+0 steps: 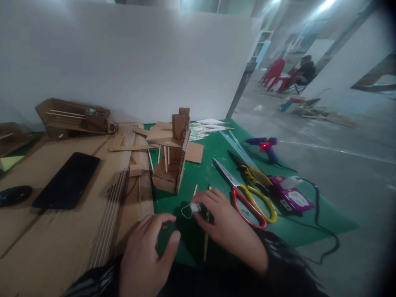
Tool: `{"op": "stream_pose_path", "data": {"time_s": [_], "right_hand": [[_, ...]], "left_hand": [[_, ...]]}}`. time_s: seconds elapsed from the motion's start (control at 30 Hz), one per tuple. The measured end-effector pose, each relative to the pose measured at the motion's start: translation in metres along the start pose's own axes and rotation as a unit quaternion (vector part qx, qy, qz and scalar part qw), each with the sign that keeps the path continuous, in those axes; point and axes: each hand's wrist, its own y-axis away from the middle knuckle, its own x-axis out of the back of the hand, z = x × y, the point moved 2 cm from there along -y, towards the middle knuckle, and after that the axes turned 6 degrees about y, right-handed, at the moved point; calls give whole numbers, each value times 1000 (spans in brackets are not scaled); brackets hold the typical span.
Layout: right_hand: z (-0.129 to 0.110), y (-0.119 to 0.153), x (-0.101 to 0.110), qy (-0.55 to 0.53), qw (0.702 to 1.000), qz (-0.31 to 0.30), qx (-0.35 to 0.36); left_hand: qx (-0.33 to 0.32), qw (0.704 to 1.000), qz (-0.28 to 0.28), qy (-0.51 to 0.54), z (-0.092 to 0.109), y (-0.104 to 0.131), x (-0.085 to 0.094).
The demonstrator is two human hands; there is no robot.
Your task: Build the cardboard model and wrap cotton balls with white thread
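Observation:
My right hand (216,214) pinches a small white bundle of thread (194,207) between thumb and fingers. A loose loop of the thread hangs out to the left, and a thin pale stick (195,190) stands out just above it. My left hand (151,243) is a little to the left, thumb and fingers apart, with nothing in it. A yellowish pencil-like rod (206,245) lies on the green tabletop (167,204), partly hidden under my right hand. Beyond my hands stands a cardboard model (168,173) with thin stick posts.
Right of my hands lie red-and-yellow-handled scissors (247,198), pliers (250,169), a purple power strip (291,196) with a cable and a lit glue gun (264,145). On the left are a black phone (66,181), a mouse (15,195), thin sticks (111,210) and cardboard. A person (305,70) sits far back.

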Motion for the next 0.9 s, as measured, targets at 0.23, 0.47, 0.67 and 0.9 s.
{"op": "stream_pose_path", "data": {"time_s": [0.23, 0.47, 0.67, 0.9], "right_hand": [[-38, 9, 9, -120, 990, -3, 68], [-39, 13, 5, -215, 973, 22, 86], [-37, 13, 4, -264, 960, 33, 85], [-35, 10, 6, -280, 953, -18, 116]], "left_hand": [[100, 976, -11, 191, 11, -8, 3], [123, 935, -27, 331, 7, -7, 4], [32, 954, 60, 292, 0, -1, 6], [-115, 970, 179, 119, 1, 2, 8]]}}
